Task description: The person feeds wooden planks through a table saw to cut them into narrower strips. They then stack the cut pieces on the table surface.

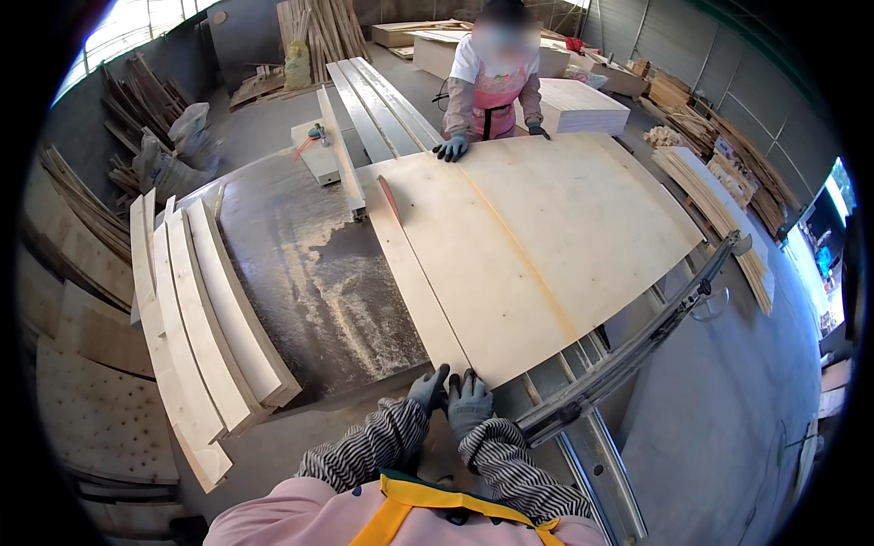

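Note:
A large pale plywood sheet (564, 237) lies across a sliding table saw, with a long straight cut beside a narrow plywood strip (410, 273) on its left. My left hand (428, 389), in a grey glove, grips the near end of the strip. Close beside it, my gloved right hand (469, 402) holds the sheet's near edge by the cut line, fingertips on top; the undersides of both hands are hidden. A thin red blade-shaped piece (390, 200) stands up at the far part of the cut. At the far edge, a co-worker's gloved hand (452, 148) rests on the sheet.
Sawdust covers the dark saw table (337, 300). Several long cut strips (209, 309) are stacked at its left. A fence (341, 155) stands beyond. A metal crosscut rail (628, 350) runs along the right. The co-worker (492, 82) stands opposite, near stacked boards (583, 107).

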Motion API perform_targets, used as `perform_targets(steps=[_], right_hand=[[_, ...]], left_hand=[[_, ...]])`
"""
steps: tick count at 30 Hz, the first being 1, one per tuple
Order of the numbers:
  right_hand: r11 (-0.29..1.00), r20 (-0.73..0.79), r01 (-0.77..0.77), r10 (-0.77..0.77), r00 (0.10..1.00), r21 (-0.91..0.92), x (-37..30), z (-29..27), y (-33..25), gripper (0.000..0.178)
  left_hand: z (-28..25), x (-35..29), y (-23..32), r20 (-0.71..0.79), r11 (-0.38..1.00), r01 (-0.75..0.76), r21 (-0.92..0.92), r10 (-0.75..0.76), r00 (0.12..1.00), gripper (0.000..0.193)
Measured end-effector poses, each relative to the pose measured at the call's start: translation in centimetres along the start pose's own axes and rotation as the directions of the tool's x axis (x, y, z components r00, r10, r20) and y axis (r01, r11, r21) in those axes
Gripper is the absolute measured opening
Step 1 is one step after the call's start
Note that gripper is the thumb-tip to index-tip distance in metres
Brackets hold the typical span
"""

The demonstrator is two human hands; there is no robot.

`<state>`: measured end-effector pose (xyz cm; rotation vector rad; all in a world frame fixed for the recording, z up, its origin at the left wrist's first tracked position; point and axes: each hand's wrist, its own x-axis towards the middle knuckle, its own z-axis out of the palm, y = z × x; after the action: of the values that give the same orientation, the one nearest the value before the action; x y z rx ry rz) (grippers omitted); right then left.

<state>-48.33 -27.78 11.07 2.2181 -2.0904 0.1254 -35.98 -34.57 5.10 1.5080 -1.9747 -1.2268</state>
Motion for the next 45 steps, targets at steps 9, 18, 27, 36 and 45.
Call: perform_targets(steps=[9, 18, 27, 36, 45], right_hand=[[0.999, -0.108, 0.052, -0.05, 0.993, 0.015, -6.1, -0.2, 1.8, 0.034], [0.996, 0.083, 0.054, -0.06, 0.995, 0.077, -13.8, -4.4, 4.7, 0.041], [0.83, -0.294, 0.056, 0.133, 0.946, 0.554, -13.2, -12.6, 10.9, 0.037], [0.841, -0.236, -0.059, 0.217, 0.947, 0.537, -20.9, -11.3, 13.1, 0.042], [0.893, -0.267, 0.164, -0.052, 0.962, 0.419, -19.2, -6.7, 13.9, 0.04]], left_hand=[[2.7, -1.5, 6.1, 0.099, 0.532, 0.53, -0.66, -0.638, 0.763, 0.045], [10.0, -7.4, 5.2, -0.029, 0.674, 0.475, -0.566, -0.592, 0.805, 0.047], [5.7, -12.0, 19.2, -0.133, 0.598, 0.297, -0.745, -0.569, 0.812, 0.041], [6.8, -17.8, 19.6, -0.196, 0.627, 0.18, -0.758, -0.482, 0.854, 0.038], [6.7, -22.3, 21.2, -0.143, 0.59, 0.144, -0.794, -0.412, 0.9, 0.037]])
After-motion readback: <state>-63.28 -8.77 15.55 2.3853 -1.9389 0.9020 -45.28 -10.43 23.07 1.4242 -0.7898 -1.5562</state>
